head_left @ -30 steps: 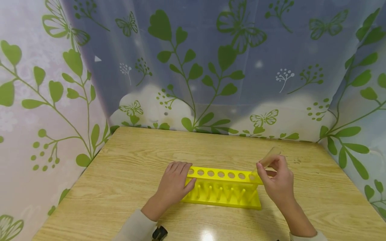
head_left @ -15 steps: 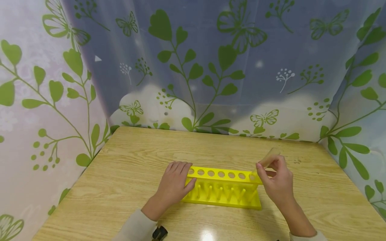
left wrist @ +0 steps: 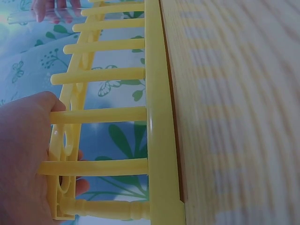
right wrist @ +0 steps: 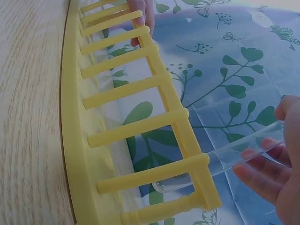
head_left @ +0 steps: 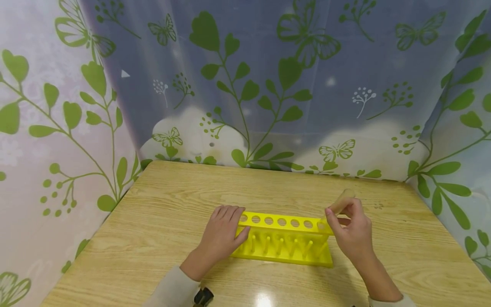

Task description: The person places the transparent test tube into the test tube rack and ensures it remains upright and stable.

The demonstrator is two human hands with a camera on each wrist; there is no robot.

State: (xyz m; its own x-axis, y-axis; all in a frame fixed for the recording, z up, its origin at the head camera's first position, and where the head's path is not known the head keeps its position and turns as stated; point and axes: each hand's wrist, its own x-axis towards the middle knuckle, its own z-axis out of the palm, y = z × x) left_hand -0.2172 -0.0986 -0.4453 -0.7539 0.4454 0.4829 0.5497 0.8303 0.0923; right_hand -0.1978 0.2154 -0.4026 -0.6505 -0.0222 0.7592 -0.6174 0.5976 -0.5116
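Note:
A yellow test-tube rack [head_left: 281, 245] with a row of round holes stands mid-table; it also shows in the wrist views [left wrist: 157, 117] [right wrist: 75, 122]. My left hand [head_left: 230, 224] holds the rack's left end, fingers over the top plate and thumb [left wrist: 44, 105] against the front pegs. My right hand [head_left: 334, 212] pinches a clear, empty test tube [head_left: 342, 199] that leans to the right. The tube's rounded lower end [right wrist: 225, 161] sits in the rightmost hole of the rack. The other holes hold nothing.
The wooden table [head_left: 172, 200] is closed in on three sides by a curtain printed with leaves and butterflies [head_left: 268, 85]. A small black object [head_left: 202, 296] shows by my left sleeve at the near edge.

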